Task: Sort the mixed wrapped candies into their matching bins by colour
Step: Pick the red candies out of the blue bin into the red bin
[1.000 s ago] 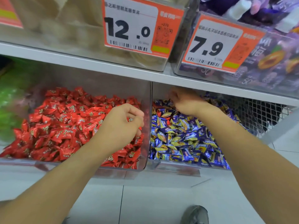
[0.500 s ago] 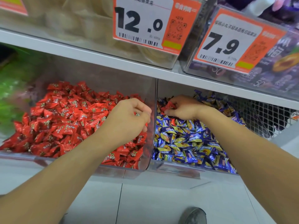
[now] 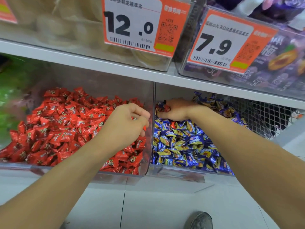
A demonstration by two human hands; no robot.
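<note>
Two clear bins stand side by side on the lower shelf. The left bin (image 3: 115,176) is heaped with red wrapped candies (image 3: 62,126). The right bin (image 3: 178,175) holds blue-and-yellow wrapped candies (image 3: 183,146). My left hand (image 3: 127,124) hovers over the right part of the red bin, fingers curled around small red candies. My right hand (image 3: 175,109) lies at the back left of the blue bin, closed on red candies (image 3: 163,107). One more red candy (image 3: 173,125) shows among the blue ones just below that hand.
A shelf board (image 3: 115,66) runs right above the bins, carrying clear boxes with orange price tags 12.0 (image 3: 140,25) and 7.9 (image 3: 231,42). Green packets (image 3: 9,100) lie far left. Wire mesh (image 3: 264,116) closes the right side. A shoe (image 3: 199,220) stands on the tiled floor.
My right hand drew back from the rear of the blue bin toward its left wall and closed on red candies. My left hand stayed over the red bin, still curled.
</note>
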